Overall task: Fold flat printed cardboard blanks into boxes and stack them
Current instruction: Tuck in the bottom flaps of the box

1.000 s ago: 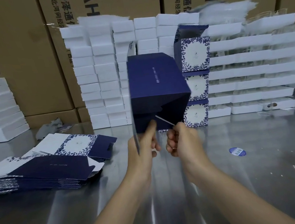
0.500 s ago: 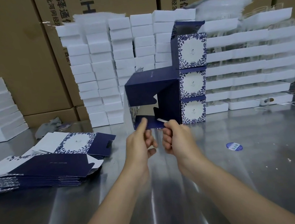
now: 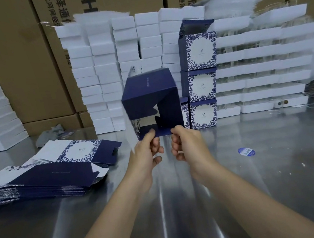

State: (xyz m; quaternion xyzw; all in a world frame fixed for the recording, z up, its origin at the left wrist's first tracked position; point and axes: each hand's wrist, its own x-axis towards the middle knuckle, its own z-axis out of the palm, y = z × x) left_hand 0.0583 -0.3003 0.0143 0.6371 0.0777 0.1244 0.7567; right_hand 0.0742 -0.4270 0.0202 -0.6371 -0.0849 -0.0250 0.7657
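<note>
The half-formed navy blue cardboard box [image 3: 149,94] is held up in the middle of the scene, above the shiny steel table [image 3: 257,185], tilted, with its open near end facing the camera and a floral-printed wall showing inside at the left. Its outline is smeared, so the lie of the inner flaps is hard to read. The left hand [image 3: 146,155] pinches the box's near bottom flap between thumb and curled fingers. The right hand [image 3: 188,144] clamps the same flap just to the right, fingers curled under.

Just beyond the box on the right stands a column of three finished blue-and-white floral boxes [image 3: 202,82], the top one with its lid flap up. To the near left lies a pile of flat printed blanks [image 3: 51,176]. Stacks of white trays [image 3: 107,65] line the far side in front of brown shipping cartons [image 3: 18,56]. A round blue sticker [image 3: 246,152] lies on the table to the right.
</note>
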